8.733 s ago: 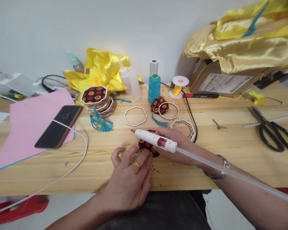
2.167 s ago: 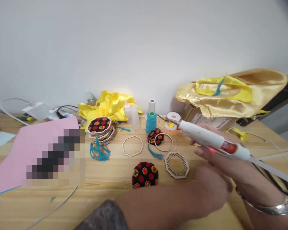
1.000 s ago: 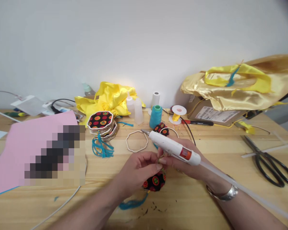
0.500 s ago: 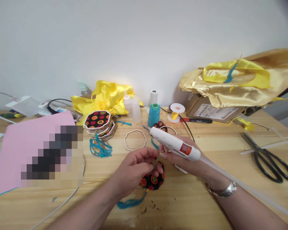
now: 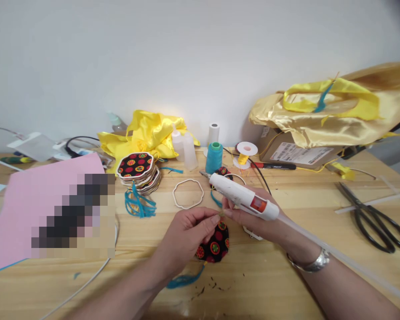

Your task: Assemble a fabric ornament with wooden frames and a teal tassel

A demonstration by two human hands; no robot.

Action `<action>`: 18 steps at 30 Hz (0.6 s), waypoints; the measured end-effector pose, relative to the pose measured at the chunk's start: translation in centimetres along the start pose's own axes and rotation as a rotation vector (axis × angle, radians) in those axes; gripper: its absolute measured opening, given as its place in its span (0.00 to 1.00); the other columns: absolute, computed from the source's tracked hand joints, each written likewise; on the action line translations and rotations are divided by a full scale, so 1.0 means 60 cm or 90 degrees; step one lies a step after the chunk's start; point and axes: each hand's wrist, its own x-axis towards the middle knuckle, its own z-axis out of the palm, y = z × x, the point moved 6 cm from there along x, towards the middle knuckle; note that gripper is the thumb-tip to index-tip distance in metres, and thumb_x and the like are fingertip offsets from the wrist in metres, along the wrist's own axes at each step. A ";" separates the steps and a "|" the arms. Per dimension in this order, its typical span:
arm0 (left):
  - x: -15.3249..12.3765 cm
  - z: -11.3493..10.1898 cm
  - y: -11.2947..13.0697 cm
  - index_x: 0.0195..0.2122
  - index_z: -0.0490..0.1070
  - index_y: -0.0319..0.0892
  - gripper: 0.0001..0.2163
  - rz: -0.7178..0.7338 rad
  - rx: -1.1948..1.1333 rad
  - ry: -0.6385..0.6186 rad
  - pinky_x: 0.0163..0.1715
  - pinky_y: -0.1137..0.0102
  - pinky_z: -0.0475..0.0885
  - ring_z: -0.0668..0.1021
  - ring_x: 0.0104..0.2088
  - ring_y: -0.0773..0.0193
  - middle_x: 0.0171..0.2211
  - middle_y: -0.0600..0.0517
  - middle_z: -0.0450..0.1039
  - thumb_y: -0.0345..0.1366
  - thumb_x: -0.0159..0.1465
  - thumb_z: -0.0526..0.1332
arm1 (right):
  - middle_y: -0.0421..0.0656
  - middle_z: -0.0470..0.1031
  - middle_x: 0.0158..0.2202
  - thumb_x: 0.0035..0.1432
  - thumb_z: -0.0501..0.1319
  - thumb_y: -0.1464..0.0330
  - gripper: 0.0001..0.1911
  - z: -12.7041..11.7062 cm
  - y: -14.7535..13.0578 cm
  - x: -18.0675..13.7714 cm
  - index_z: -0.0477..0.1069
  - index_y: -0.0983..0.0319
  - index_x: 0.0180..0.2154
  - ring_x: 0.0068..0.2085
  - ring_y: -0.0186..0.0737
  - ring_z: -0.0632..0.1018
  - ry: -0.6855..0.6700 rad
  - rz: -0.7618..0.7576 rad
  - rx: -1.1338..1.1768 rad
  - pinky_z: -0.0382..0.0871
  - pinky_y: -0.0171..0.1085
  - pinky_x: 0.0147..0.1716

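My left hand (image 5: 190, 235) pinches a small greenish cord (image 5: 222, 214) between thumb and fingertips, over the top of a patterned fabric ornament (image 5: 216, 249). This black ornament with red and orange rounds lies on the table, a blue tassel (image 5: 186, 280) trailing from its lower edge. In my right hand (image 5: 253, 218) rests a white hot glue gun (image 5: 242, 195), nozzle toward the upper left, a long translucent glue stick (image 5: 346, 260) running out behind it. The right thumb and fingertips meet the cord beside my left fingertips. My fingers hide part of the ornament.
A pale scalloped frame (image 5: 188, 194) lies ahead of my hands. Left of it are stacked patterned pieces (image 5: 135, 166) and pink paper (image 5: 53, 182). Behind stand a blue thread cone (image 5: 214, 158) and bottles (image 5: 189, 153). Black scissors (image 5: 370, 213) and a cloth-covered box (image 5: 296, 153) sit right.
My left thumb and fingertips have closed in toward the right fingertips around the cord, which now shows less. The view has shifted slightly. The glue gun stays in my right hand.
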 end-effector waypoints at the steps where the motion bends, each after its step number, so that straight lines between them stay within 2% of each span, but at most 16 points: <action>1: -0.001 0.000 -0.002 0.34 0.78 0.41 0.08 -0.010 -0.016 0.001 0.23 0.79 0.61 0.68 0.22 0.75 0.21 0.56 0.71 0.39 0.59 0.62 | 0.39 0.75 0.29 0.54 0.62 0.65 0.06 -0.001 0.001 0.000 0.70 0.61 0.32 0.30 0.35 0.75 0.005 -0.004 -0.004 0.70 0.34 0.31; 4: -0.002 -0.002 -0.006 0.36 0.78 0.43 0.09 -0.027 -0.048 0.011 0.29 0.77 0.66 0.74 0.29 0.70 0.31 0.51 0.77 0.40 0.58 0.64 | 0.39 0.75 0.30 0.54 0.62 0.65 0.06 -0.002 0.002 -0.001 0.70 0.60 0.33 0.31 0.35 0.75 0.013 -0.014 -0.006 0.71 0.34 0.33; 12: -0.004 -0.007 -0.011 0.31 0.78 0.41 0.09 -0.055 -0.058 0.048 0.24 0.77 0.67 0.74 0.24 0.70 0.25 0.52 0.77 0.41 0.56 0.65 | 0.39 0.76 0.30 0.54 0.62 0.66 0.04 -0.003 -0.003 -0.003 0.71 0.60 0.33 0.31 0.35 0.76 -0.002 -0.022 0.018 0.71 0.33 0.32; 18: -0.006 -0.006 -0.008 0.31 0.78 0.41 0.09 -0.057 -0.063 0.045 0.25 0.77 0.67 0.75 0.25 0.70 0.27 0.51 0.77 0.41 0.56 0.65 | 0.41 0.76 0.32 0.55 0.62 0.65 0.06 -0.003 -0.004 0.000 0.71 0.61 0.34 0.33 0.37 0.76 -0.025 -0.032 0.035 0.71 0.35 0.34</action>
